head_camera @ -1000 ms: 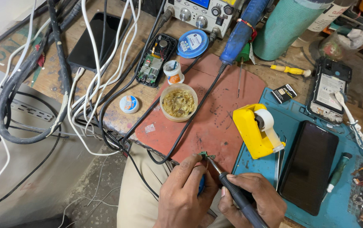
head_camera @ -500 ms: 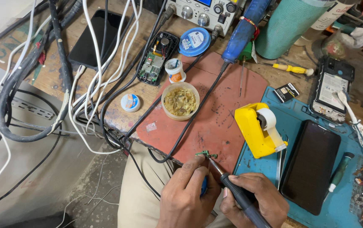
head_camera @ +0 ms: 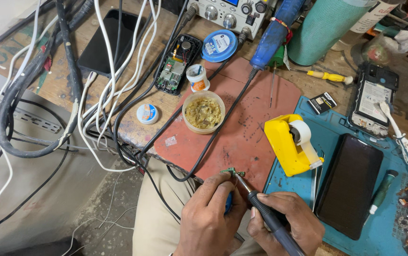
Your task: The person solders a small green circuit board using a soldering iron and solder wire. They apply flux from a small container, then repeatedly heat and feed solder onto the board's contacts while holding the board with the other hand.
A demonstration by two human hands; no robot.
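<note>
My left hand (head_camera: 209, 218) pinches a tiny green circuit part (head_camera: 233, 171) at the near edge of the reddish-brown mat (head_camera: 242, 128); something blue shows under its fingers. My right hand (head_camera: 285, 223) grips a dark soldering iron (head_camera: 265, 215), and its tip touches the green part. A round tub of yellowish paste (head_camera: 203, 112) sits on the mat's far left side. The iron's black cable (head_camera: 218, 128) runs across the mat.
A yellow tape dispenser (head_camera: 289, 144) and a black phone (head_camera: 351, 185) lie on the blue mat (head_camera: 389, 223) at right. An opened phone (head_camera: 175, 64), small tins, a bench power supply (head_camera: 227, 12), a green cylinder (head_camera: 320, 28) and tangled cables (head_camera: 71, 95) crowd the bench.
The view has drifted slightly; both hands stay at the mat's near edge with the iron tip on the green part.
</note>
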